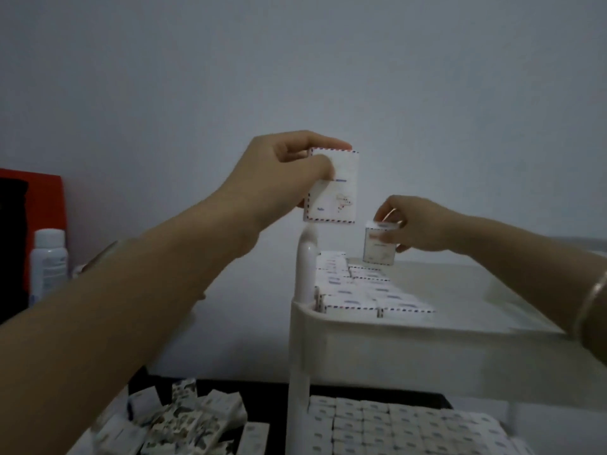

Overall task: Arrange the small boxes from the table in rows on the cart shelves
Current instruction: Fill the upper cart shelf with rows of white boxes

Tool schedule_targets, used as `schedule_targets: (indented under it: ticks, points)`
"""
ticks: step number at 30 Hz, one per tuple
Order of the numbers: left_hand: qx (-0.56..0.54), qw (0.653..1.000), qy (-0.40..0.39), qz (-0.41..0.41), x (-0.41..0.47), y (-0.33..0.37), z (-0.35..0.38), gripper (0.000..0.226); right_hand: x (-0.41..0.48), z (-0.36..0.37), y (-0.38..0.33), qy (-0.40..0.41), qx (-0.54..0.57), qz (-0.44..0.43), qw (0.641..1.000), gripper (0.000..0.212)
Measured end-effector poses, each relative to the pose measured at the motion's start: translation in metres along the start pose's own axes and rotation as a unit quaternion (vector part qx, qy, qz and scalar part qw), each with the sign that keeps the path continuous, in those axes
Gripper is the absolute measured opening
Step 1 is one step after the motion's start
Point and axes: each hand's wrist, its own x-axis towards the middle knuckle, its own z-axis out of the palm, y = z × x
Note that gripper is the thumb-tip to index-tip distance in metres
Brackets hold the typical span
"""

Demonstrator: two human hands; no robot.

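Above top shelf [427, 326], left hand [279, 172] gripping box [338, 198], long axis vertical

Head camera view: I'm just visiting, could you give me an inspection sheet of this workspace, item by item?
Surface: white cart, top shelf partly filled; lower shelf packed with boxes.
Job's things: rows of small boxes on the top shelf; loose pile at lower left.
Clutter: white bottle and red object at far left.
Hands: left hand holds the raised box upright above the cart post; right hand pinches the lower box at the rows' far end.
Cables: nothing seen.
Surroundings: plain wall; bracelet on the right wrist.
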Motion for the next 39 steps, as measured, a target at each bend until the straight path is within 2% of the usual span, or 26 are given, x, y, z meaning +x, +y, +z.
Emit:
schedule_targets:
  ticks: [4, 11, 14, 18, 21, 24, 29, 33, 39]
  points:
    - [0.054, 0.998, -0.041, -0.004, 0.037, -0.009, 0.018, 0.027, 0.006, 0.013, 0.005, -0.037, 0.051, -0.010, 0.998, 0.020]
    - [0.175, 0.978, -0.102, -0.049, 0.096, -0.040, 0.053, 0.047, -0.003, 0.029, 0.004, -0.077, 0.124, 0.011, 0.989, 0.022]
    - [0.255, 0.955, -0.151, -0.036, 0.111, -0.051, 0.067, 0.039, -0.006, 0.033, 0.007, -0.094, 0.127, 0.040, 0.987, 0.023]
    - [0.371, 0.892, -0.256, -0.012, 0.121, -0.065, 0.076, 0.035, -0.010, 0.035, 0.012, -0.111, 0.142, 0.070, 0.981, 0.015]
    - [0.401, 0.872, -0.280, -0.014, 0.127, -0.077, 0.078, 0.036, -0.013, 0.031, 0.012, -0.131, 0.135, 0.088, 0.978, 0.015]
    - [0.397, 0.872, -0.287, -0.007, 0.130, -0.085, 0.080, 0.037, -0.014, 0.027, 0.007, -0.131, 0.072, 0.076, 0.986, 0.019]
    - [0.344, 0.896, -0.279, -0.012, 0.130, -0.089, 0.080, 0.041, -0.015, 0.026, 0.003, -0.116, 0.027, 0.059, 0.991, 0.028]
    - [0.350, 0.893, -0.283, -0.003, 0.131, -0.090, 0.080, 0.032, -0.017, 0.028, 0.003, -0.105, 0.013, 0.045, 0.993, 0.028]
    - [0.353, 0.889, -0.291, 0.011, 0.130, -0.089, 0.080, 0.030, -0.015, 0.028, 0.004, -0.083, 0.002, 0.042, 0.996, 0.025]
